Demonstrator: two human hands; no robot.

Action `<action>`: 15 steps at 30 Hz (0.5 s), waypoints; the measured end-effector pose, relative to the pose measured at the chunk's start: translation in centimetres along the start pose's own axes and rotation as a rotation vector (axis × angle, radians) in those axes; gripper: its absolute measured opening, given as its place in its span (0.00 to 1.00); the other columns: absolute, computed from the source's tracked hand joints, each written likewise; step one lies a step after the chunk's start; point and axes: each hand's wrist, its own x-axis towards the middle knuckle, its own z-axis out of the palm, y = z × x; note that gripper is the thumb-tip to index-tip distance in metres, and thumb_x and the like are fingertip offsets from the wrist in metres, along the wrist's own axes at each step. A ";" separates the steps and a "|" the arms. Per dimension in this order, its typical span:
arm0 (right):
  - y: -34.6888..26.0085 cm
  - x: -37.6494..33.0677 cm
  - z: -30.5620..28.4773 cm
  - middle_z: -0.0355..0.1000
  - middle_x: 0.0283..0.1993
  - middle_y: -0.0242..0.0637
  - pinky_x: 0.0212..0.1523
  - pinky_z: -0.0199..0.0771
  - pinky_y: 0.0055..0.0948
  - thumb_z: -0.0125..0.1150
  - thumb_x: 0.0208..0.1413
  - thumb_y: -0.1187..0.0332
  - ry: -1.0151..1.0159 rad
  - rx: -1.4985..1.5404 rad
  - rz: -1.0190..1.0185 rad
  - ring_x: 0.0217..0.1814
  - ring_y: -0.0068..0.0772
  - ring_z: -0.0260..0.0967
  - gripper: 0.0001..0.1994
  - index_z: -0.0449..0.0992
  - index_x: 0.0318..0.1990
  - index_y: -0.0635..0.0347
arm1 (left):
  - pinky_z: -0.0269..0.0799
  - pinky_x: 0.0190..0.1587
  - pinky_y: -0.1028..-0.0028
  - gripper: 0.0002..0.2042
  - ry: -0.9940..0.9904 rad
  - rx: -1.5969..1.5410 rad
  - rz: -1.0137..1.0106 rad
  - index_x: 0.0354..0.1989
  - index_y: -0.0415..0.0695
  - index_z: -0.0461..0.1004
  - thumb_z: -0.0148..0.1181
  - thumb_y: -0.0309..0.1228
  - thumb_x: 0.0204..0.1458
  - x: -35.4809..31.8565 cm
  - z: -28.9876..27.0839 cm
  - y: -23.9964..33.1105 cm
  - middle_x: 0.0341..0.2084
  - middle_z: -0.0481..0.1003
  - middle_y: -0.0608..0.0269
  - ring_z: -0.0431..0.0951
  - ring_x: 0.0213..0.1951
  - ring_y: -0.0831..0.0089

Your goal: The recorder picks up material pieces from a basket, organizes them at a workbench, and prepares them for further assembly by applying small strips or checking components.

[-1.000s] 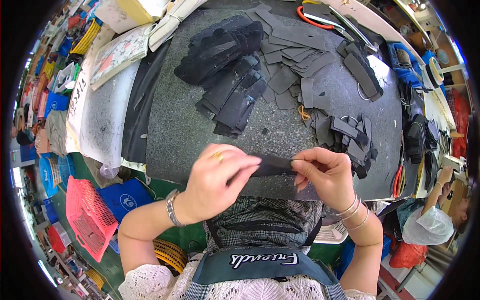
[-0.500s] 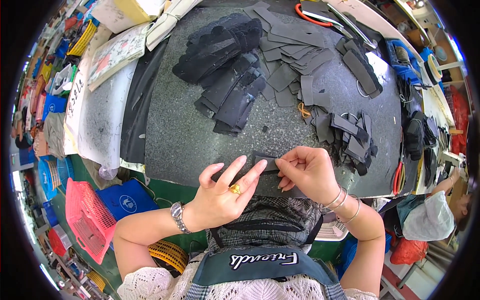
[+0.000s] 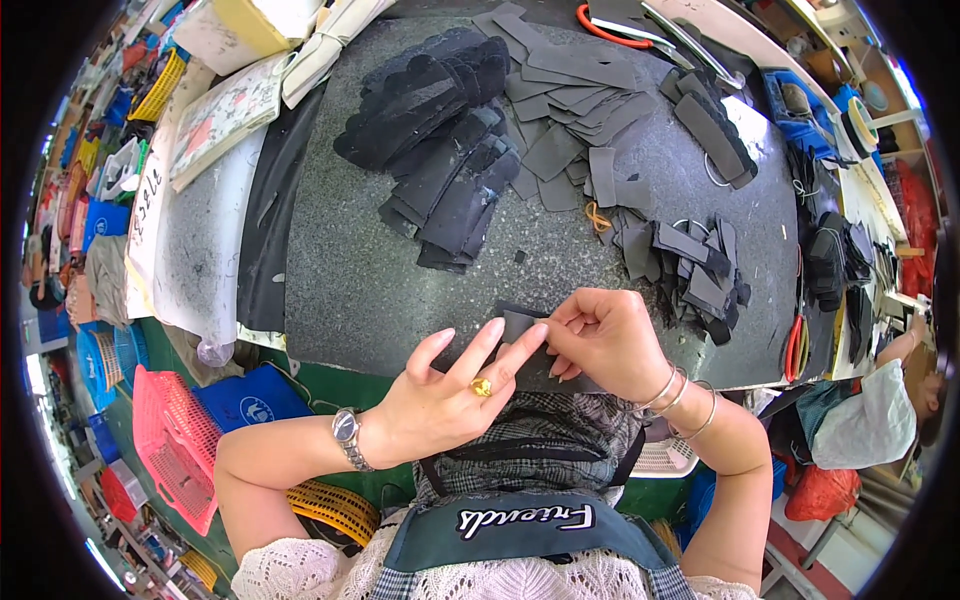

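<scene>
My right hand [image 3: 612, 342] pinches the right end of a small dark grey strip [image 3: 516, 323] between thumb and bent fingers, close to the table's front edge. The strip looks like thin sheet material, and its right end is covered by my fingers. My left hand [image 3: 440, 396], with a gold ring and a wrist watch, has its fingers spread. Its index fingertip rests at the strip beside my right fingertips; the left thumb is hidden. To the right lies a heap of small grey strips [image 3: 705, 265]. Flat grey pieces [image 3: 575, 110] overlap farther back.
Black scalloped pieces [image 3: 420, 100] are stacked at the back left of the dark tabletop [image 3: 340, 270]. Red-handled scissors [image 3: 795, 348] lie at the right edge, another orange-handled pair [image 3: 610, 30] at the back. A pink basket [image 3: 175, 430] stands left; a person [image 3: 865, 415] sits at right.
My left index fingertip has moved right along the strip toward my right fingers. The right hand keeps its pinch, and the whole view has shifted slightly.
</scene>
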 end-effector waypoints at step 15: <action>1.4 -2.8 0.1 0.74 0.55 0.54 0.63 0.72 0.41 0.57 0.47 0.72 0.097 -1.195 -0.929 0.62 0.50 0.71 0.21 0.75 0.50 0.75 | 0.50 0.64 0.46 0.18 -0.220 -0.248 -0.106 0.53 0.44 0.76 0.57 0.30 0.53 -0.8 -2.0 -1.7 0.53 0.77 0.61 0.70 0.62 0.58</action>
